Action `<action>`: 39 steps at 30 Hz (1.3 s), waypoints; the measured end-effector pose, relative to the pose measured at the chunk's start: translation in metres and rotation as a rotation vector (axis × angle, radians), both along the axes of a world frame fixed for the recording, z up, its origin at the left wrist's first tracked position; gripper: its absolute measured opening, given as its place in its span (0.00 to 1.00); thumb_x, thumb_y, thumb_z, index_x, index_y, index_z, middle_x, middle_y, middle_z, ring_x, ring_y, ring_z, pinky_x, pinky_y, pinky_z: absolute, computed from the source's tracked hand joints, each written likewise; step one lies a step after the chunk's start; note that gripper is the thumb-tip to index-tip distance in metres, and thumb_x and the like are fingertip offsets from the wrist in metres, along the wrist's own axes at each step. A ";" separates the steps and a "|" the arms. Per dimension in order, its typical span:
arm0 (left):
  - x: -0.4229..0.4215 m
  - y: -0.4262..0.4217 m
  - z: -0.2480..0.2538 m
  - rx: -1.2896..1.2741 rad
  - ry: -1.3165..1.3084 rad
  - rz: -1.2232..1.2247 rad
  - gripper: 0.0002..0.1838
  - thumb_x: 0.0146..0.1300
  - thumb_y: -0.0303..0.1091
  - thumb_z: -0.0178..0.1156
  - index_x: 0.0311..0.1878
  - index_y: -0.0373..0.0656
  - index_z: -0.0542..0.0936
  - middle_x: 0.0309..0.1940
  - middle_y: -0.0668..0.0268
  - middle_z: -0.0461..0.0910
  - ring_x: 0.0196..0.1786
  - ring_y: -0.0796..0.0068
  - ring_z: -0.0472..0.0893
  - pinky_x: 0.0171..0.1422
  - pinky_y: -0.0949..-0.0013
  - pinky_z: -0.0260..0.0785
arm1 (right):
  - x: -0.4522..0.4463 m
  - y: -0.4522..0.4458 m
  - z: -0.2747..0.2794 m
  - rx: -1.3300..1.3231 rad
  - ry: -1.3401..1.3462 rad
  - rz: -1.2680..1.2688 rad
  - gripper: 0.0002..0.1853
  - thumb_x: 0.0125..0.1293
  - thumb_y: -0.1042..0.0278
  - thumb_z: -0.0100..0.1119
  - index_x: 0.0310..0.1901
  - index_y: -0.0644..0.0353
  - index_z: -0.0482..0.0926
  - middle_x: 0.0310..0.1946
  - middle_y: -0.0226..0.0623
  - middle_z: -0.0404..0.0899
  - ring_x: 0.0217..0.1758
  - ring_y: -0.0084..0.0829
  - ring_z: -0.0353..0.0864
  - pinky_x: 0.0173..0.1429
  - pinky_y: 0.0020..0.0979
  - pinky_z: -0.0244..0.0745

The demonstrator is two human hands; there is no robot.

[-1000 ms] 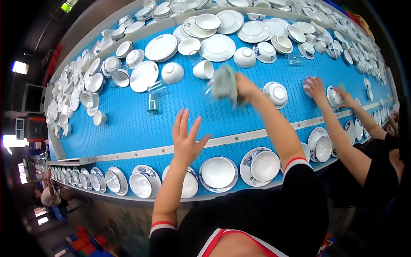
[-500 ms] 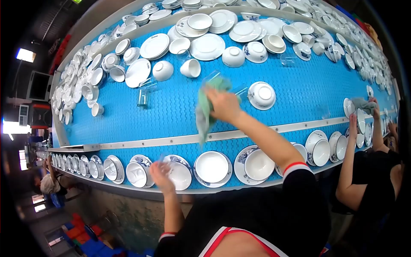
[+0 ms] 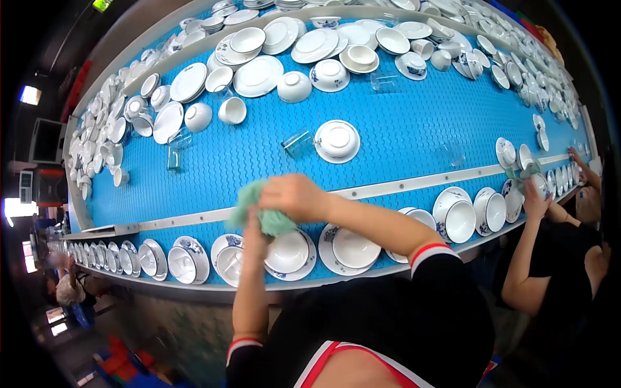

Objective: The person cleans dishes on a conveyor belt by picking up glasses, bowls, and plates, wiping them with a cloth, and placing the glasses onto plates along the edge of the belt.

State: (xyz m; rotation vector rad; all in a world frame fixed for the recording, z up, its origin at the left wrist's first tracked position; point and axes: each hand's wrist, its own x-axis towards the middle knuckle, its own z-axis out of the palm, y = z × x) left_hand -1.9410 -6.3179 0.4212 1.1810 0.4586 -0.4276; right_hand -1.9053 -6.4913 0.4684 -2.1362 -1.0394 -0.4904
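Observation:
My right hand (image 3: 294,195) is closed on a bunched pale green cloth (image 3: 249,194) above the rail and the near row of dishes. My left hand (image 3: 255,238) reaches up from below, its fingers closed against the same cloth. Whether something is wrapped inside is hidden. Just below the cloth is a white bowl (image 3: 286,253) on a blue-patterned plate. Partly behind my left forearm is another bowl (image 3: 230,264) on its plate. Beyond my hands a clear glass (image 3: 297,143) lies on its side beside an upside-down bowl (image 3: 337,140).
A wide blue belt (image 3: 226,152) carries piled plates, bowls and cups along its far side. A metal rail (image 3: 388,186) divides it from the narrow near belt, with its row of bowls on plates. At the right, a co-worker's hands (image 3: 535,200) handle dishes and a cloth.
My right hand has come back toward me with the cloth from beside the glasses. My left hand has risen from a near-row bowl to meet it. Dishes on both belts have shifted left.

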 end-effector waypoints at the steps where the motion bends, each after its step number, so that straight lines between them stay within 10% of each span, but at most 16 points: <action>1: -0.005 -0.017 -0.004 0.206 -0.336 -0.096 0.29 0.64 0.53 0.45 0.55 0.35 0.66 0.47 0.54 0.73 0.43 0.66 0.77 0.42 0.69 0.70 | -0.013 -0.013 -0.004 0.082 0.038 -0.055 0.06 0.47 0.71 0.57 0.29 0.54 0.72 0.29 0.31 0.75 0.33 0.37 0.76 0.31 0.32 0.72; 6: -0.035 -0.073 0.001 0.573 -1.014 -0.252 0.42 0.52 0.65 0.52 0.51 0.30 0.67 0.39 0.54 0.77 0.41 0.66 0.78 0.45 0.68 0.68 | -0.062 -0.057 -0.027 0.453 0.723 -0.193 0.12 0.43 0.71 0.62 0.30 0.57 0.70 0.29 0.35 0.75 0.32 0.36 0.76 0.32 0.29 0.70; 14: -0.083 -0.042 -0.027 0.298 -0.527 -0.325 0.38 0.44 0.36 0.68 0.55 0.37 0.59 0.47 0.57 0.69 0.52 0.69 0.70 0.55 0.67 0.63 | -0.081 -0.088 -0.056 0.509 1.173 0.114 0.21 0.45 0.75 0.62 0.45 0.58 0.73 0.42 0.35 0.76 0.47 0.26 0.73 0.51 0.27 0.67; 17: -0.096 -0.027 0.005 0.745 -0.644 -0.481 0.43 0.37 0.35 0.71 0.58 0.37 0.59 0.51 0.54 0.66 0.54 0.60 0.67 0.58 0.61 0.59 | -0.069 -0.105 -0.035 0.061 1.434 0.334 0.31 0.40 0.76 0.67 0.51 0.60 0.70 0.49 0.37 0.72 0.52 0.26 0.70 0.55 0.27 0.64; 20: -0.075 -0.022 0.028 1.091 -0.907 -0.584 0.45 0.37 0.37 0.71 0.60 0.37 0.59 0.52 0.51 0.64 0.56 0.53 0.64 0.60 0.57 0.56 | -0.066 -0.127 -0.028 0.073 1.064 0.698 0.33 0.35 0.75 0.71 0.49 0.61 0.72 0.50 0.39 0.72 0.51 0.26 0.69 0.57 0.27 0.63; 22: -0.043 -0.029 0.034 1.182 -1.020 -0.571 0.44 0.39 0.40 0.70 0.60 0.37 0.59 0.54 0.49 0.63 0.57 0.49 0.62 0.61 0.55 0.54 | -0.067 -0.145 -0.012 0.627 0.989 1.004 0.28 0.37 0.72 0.71 0.46 0.59 0.76 0.50 0.38 0.72 0.53 0.32 0.69 0.56 0.33 0.66; 24: 0.002 -0.047 0.030 1.231 -1.013 -0.589 0.43 0.41 0.41 0.69 0.60 0.37 0.60 0.56 0.48 0.61 0.58 0.47 0.62 0.61 0.53 0.55 | -0.085 -0.184 -0.039 0.342 0.832 0.246 0.17 0.47 0.68 0.65 0.40 0.62 0.78 0.42 0.39 0.76 0.46 0.34 0.73 0.50 0.33 0.70; 30: 0.138 -0.099 -0.045 1.388 -1.062 -0.570 0.34 0.46 0.38 0.66 0.55 0.36 0.64 0.53 0.48 0.65 0.54 0.50 0.67 0.56 0.56 0.61 | -0.114 -0.241 0.073 0.673 0.478 0.527 0.12 0.50 0.66 0.59 0.33 0.67 0.78 0.29 0.39 0.76 0.36 0.28 0.73 0.42 0.29 0.67; 31: 0.151 -0.104 -0.051 1.355 -1.018 -0.572 0.31 0.47 0.36 0.65 0.53 0.35 0.66 0.50 0.49 0.67 0.52 0.51 0.69 0.54 0.58 0.63 | -0.119 -0.256 0.053 0.583 1.254 0.428 0.14 0.52 0.65 0.59 0.35 0.68 0.74 0.26 0.32 0.73 0.31 0.24 0.71 0.38 0.24 0.71; 32: 0.153 -0.112 -0.052 1.327 -1.035 -0.590 0.31 0.47 0.36 0.65 0.53 0.35 0.66 0.50 0.49 0.67 0.52 0.51 0.69 0.54 0.58 0.63 | -0.149 -0.250 0.081 0.617 0.850 -0.067 0.11 0.55 0.68 0.57 0.36 0.67 0.74 0.28 0.29 0.73 0.31 0.20 0.70 0.37 0.19 0.69; 39: 0.076 -0.167 0.020 1.036 -1.226 -0.405 0.25 0.47 0.28 0.65 0.49 0.37 0.68 0.45 0.52 0.68 0.46 0.55 0.72 0.48 0.63 0.67 | -0.188 -0.305 0.071 0.646 0.381 -0.017 0.14 0.55 0.68 0.48 0.31 0.73 0.74 0.31 0.49 0.74 0.27 0.32 0.69 0.32 0.32 0.64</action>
